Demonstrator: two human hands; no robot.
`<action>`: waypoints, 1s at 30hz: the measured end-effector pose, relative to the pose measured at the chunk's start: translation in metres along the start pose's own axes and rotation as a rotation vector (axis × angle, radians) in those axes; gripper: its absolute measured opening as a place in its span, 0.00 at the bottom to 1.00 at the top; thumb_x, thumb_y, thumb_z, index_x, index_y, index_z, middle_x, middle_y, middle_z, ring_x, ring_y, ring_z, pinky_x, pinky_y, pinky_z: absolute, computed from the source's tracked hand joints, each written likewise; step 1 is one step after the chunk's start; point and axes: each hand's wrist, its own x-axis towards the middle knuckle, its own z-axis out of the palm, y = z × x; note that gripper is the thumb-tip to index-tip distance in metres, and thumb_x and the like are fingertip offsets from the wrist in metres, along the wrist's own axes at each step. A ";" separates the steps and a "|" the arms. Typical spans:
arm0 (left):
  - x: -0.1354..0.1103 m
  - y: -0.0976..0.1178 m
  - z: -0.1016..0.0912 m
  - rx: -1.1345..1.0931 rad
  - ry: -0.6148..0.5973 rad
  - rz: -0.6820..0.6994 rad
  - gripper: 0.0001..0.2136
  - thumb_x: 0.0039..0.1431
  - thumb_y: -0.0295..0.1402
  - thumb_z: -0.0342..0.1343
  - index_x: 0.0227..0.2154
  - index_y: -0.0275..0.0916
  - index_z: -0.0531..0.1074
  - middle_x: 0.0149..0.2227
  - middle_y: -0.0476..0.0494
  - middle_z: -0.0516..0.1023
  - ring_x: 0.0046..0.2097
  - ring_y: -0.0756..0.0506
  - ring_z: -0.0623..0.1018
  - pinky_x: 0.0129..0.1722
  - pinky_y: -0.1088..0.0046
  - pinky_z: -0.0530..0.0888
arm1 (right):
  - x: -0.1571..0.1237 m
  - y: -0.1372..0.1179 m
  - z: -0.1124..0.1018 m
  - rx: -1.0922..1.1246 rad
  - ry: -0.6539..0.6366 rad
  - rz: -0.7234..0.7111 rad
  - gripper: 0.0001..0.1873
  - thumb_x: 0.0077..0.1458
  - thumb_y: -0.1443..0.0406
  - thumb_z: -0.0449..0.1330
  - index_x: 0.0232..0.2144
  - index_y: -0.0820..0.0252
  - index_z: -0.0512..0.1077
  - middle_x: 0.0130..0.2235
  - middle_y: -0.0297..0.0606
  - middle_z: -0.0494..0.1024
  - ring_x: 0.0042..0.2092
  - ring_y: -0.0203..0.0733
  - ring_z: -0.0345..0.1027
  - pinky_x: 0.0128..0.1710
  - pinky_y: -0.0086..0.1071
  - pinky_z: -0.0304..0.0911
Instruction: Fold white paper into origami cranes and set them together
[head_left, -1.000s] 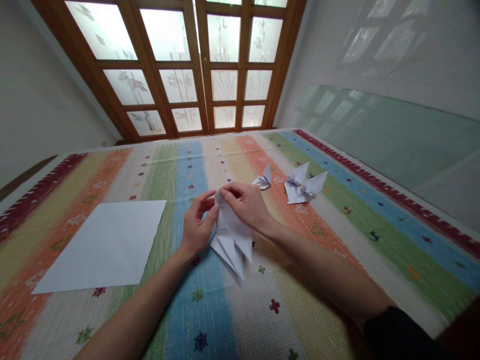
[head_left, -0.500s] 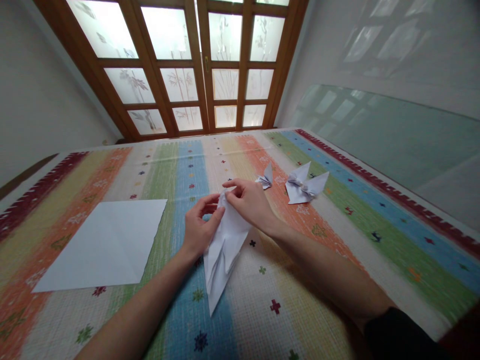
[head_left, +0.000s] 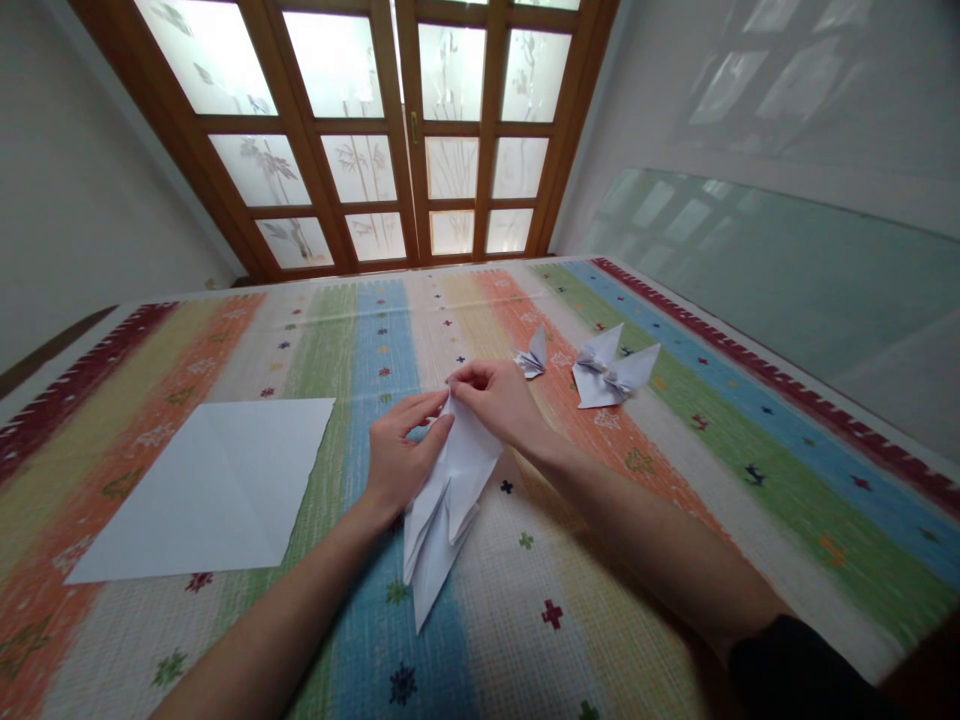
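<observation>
A white sheet folded into a pointed, layered origami piece lies in the middle of the table, its long tip towards me and its flaps slightly apart. My left hand grips its upper left edge between thumb and fingers. At the far tip, my right hand pinches the paper with thumb and forefinger. The two hands' fingertips nearly meet there. Part of the upper fold is hidden behind my fingers.
On the left lies a flat white paper sheet with a torn right edge. Two folded paper pieces, a larger one and a smaller one, stand beyond my right hand. A striped tablecloth covers the table; wooden glazed doors are behind.
My right fingers have drawn together into a pinch at the far tip. My left fingers have straightened along the edge, and the near flaps have spread slightly to the left.
</observation>
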 end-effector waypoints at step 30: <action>-0.001 -0.004 0.001 0.016 -0.037 0.017 0.10 0.56 0.31 0.58 0.39 0.41 0.81 0.42 0.42 0.83 0.41 0.44 0.81 0.40 0.66 0.79 | 0.004 -0.002 -0.005 0.267 -0.025 0.185 0.09 0.44 0.73 0.57 0.22 0.61 0.77 0.23 0.31 0.75 0.26 0.32 0.65 0.26 0.25 0.58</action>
